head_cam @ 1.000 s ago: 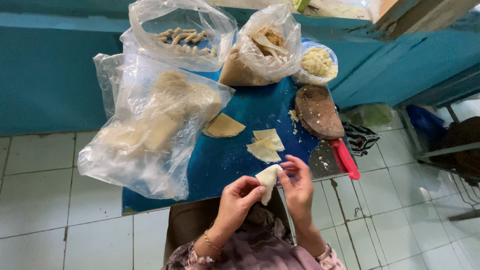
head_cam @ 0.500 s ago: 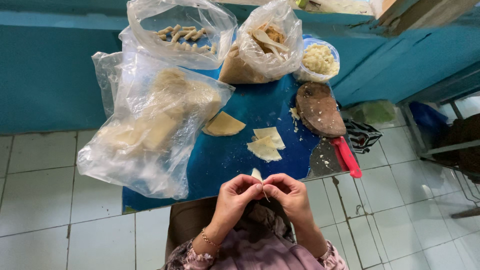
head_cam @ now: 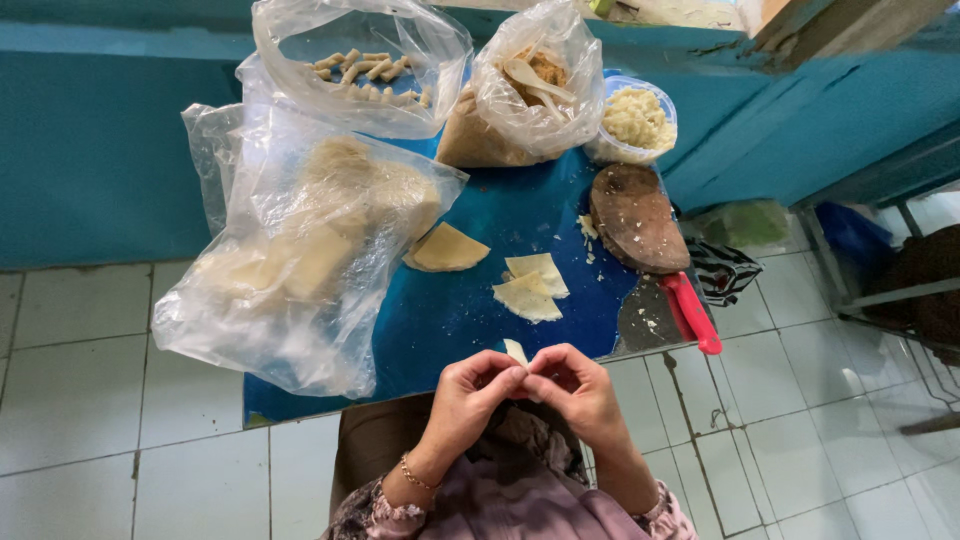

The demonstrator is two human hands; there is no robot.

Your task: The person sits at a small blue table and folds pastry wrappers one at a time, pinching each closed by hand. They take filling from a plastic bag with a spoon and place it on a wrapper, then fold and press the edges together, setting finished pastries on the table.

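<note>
A small pale dough wrapper sits low in the centre of the frame, pinched between the fingertips of the left hand and right hand, both curled closed around it. It looks thin, light, soft and easily torn, best held by its edges; most of it is hidden, so its fold is unclear. Just above, loose wrappers lie on the blue table. A large clear bag of wrappers fills the left; a clear bag of rolled pieces sits upper left, and a round tub upper right.
</note>
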